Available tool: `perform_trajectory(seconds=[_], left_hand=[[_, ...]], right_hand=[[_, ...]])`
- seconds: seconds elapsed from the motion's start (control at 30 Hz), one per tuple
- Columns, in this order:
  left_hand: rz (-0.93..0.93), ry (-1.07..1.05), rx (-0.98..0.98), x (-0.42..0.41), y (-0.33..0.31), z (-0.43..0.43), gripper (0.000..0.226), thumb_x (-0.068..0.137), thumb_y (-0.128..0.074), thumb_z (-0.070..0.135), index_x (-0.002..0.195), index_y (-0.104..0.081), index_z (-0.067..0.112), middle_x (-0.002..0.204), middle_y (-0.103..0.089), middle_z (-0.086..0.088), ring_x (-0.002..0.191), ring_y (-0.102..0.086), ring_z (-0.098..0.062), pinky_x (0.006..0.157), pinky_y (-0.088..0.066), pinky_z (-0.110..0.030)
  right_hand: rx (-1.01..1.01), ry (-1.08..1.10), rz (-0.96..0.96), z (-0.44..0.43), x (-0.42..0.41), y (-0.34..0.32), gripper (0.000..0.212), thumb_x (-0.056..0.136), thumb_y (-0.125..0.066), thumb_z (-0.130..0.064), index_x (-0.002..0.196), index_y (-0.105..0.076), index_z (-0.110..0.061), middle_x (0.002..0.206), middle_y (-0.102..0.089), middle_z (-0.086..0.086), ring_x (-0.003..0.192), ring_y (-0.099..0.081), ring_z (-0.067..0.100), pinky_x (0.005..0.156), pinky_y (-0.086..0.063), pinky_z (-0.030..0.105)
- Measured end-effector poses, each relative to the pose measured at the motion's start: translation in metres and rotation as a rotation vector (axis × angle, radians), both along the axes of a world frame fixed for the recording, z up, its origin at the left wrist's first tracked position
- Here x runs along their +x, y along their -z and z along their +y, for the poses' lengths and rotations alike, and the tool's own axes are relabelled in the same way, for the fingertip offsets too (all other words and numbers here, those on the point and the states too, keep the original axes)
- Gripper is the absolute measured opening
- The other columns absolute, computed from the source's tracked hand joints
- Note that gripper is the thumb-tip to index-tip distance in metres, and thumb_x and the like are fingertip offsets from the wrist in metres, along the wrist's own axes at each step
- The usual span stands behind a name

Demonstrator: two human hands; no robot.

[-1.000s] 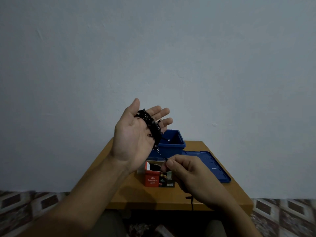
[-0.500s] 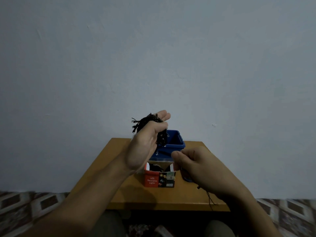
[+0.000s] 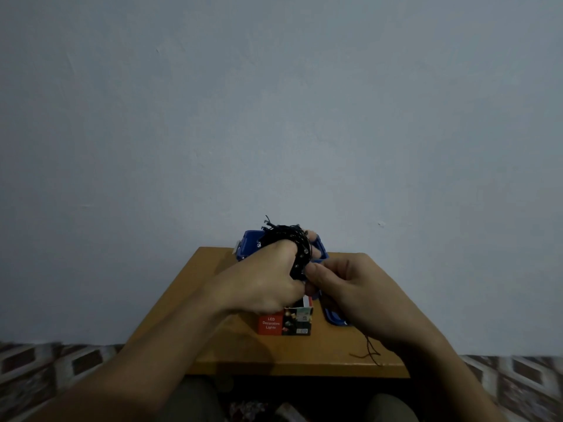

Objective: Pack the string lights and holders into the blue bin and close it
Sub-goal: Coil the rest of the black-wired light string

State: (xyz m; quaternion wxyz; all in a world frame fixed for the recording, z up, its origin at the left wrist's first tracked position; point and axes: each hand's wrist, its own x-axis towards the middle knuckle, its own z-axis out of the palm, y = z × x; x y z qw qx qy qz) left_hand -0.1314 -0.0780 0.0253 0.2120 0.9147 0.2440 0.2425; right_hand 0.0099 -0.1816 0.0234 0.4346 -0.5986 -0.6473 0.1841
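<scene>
We are reaching both forearms forward, and our hands are meeting in the middle. Our left hand (image 3: 265,284) is showing its back to us and is wearing the lights (image 3: 283,236) coiled round its fingers. Our right hand (image 3: 350,293) is pinching the coil between thumb and forefinger, its other fingers curling.

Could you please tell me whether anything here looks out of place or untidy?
One loose wire tail hangs below the right hand near the table's front edge, uncoiled, while the rest of the string lights is wound round the left hand. Nothing else looks odd.
</scene>
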Motion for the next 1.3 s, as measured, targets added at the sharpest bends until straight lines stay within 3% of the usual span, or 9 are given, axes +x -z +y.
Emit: perform_trajectory(seconds=[0.1, 0.17, 0.23, 0.43, 0.6, 0.83, 0.97, 1.13, 1.3], left_hand=[[0.043, 0.031, -0.093, 0.0, -0.009, -0.011, 0.013, 0.098, -0.057, 0.026, 0.111, -0.057, 0.028, 0.097, -0.067, 0.004, 0.077, -0.062, -0.001, 0.058, -0.043, -0.006], [0.055, 0.026, -0.129, -0.003, -0.011, -0.01, 0.011, 0.098, -0.055, 0.029, 0.108, -0.06, 0.026, 0.091, -0.07, 0.003, 0.077, -0.064, -0.01, 0.054, -0.043, -0.011], [0.052, 0.016, -0.15, -0.006, -0.01, -0.01, 0.004, 0.097, -0.056, 0.03, 0.099, -0.058, 0.027, 0.076, -0.068, 0.014, 0.068, -0.063, 0.001, 0.05, -0.041, -0.008], [0.101, 0.159, -0.428, -0.012, -0.017, -0.009, 0.026, 0.1, -0.054, 0.021, 0.077, -0.063, 0.014, 0.061, -0.068, 0.005, 0.062, -0.063, -0.011, 0.069, -0.052, -0.021], [0.022, 0.309, -0.719, -0.019, -0.011, -0.001, 0.025, 0.087, -0.056, 0.021, 0.067, -0.063, 0.008, 0.057, -0.06, -0.01, 0.038, -0.047, -0.012, 0.046, -0.041, -0.023], [-0.042, 0.647, -1.13, -0.024, -0.007, 0.009, 0.019, 0.072, -0.061, 0.025, 0.06, -0.049, 0.016, 0.046, -0.048, -0.001, 0.03, -0.036, -0.005, 0.043, -0.043, -0.024], [-0.132, 0.782, -1.221, -0.025, -0.006, 0.015, 0.018, 0.078, -0.056, 0.022, 0.063, -0.051, 0.013, 0.046, -0.051, -0.001, 0.031, -0.039, -0.007, 0.047, -0.047, -0.025], [-0.196, 0.86, -1.307, -0.023, -0.002, 0.017, 0.017, 0.081, -0.052, 0.02, 0.067, -0.054, 0.011, 0.05, -0.055, -0.002, 0.034, -0.027, -0.016, 0.05, -0.048, -0.028], [-0.241, 0.878, -1.323, -0.022, 0.003, 0.019, 0.018, 0.084, -0.049, 0.019, 0.07, -0.055, 0.011, 0.052, -0.056, -0.002, 0.034, -0.028, -0.016, 0.052, -0.048, -0.029]], right_hand=[[0.0, -0.007, 0.008, -0.003, 0.002, -0.004, 0.04, 0.103, -0.05, -0.029, 0.081, -0.069, -0.002, 0.043, -0.046, -0.011, 0.036, -0.037, 0.002, 0.042, -0.029, 0.011], [-0.015, -0.033, 0.03, -0.005, 0.005, -0.007, 0.037, 0.103, -0.051, -0.024, 0.084, -0.067, 0.004, 0.042, -0.049, -0.012, 0.036, -0.04, 0.0, 0.042, -0.03, 0.009], [-0.043, -0.066, 0.037, -0.008, 0.007, -0.011, 0.03, 0.102, -0.053, -0.018, 0.084, -0.066, 0.002, 0.044, -0.052, -0.014, 0.038, -0.045, -0.002, 0.043, -0.033, 0.008], [-0.004, -0.076, -0.075, -0.012, 0.011, -0.02, 0.021, 0.101, -0.054, -0.025, 0.089, -0.067, -0.015, 0.059, -0.059, -0.016, 0.046, -0.049, -0.003, 0.048, -0.037, 0.011], [0.183, -0.118, -0.044, -0.011, 0.012, -0.025, 0.021, 0.103, -0.05, -0.018, 0.093, -0.065, -0.006, 0.056, -0.056, -0.021, 0.048, -0.051, -0.005, 0.047, -0.037, 0.007], [0.353, -0.11, -0.012, 0.005, 0.004, -0.011, 0.016, 0.103, -0.049, -0.018, 0.1, -0.065, -0.015, 0.065, -0.057, -0.015, 0.057, -0.051, 0.001, 0.054, -0.04, 0.013], [0.337, -0.092, 0.007, 0.017, 0.005, 0.004, 0.013, 0.103, -0.047, -0.017, 0.101, -0.06, -0.017, 0.077, -0.061, 0.001, 0.069, -0.055, 0.007, 0.064, -0.045, 0.016], [0.328, -0.05, 0.013, 0.024, 0.004, 0.011, 0.012, 0.1, -0.056, -0.017, 0.096, -0.066, -0.022, 0.082, -0.065, -0.016, 0.079, -0.06, 0.002, 0.07, -0.046, 0.013], [0.369, 0.111, -0.199, 0.028, 0.005, 0.013, 0.011, 0.089, -0.06, -0.039, 0.093, -0.068, -0.045, 0.097, -0.062, -0.019, 0.101, -0.051, 0.006, 0.081, -0.042, 0.02]])
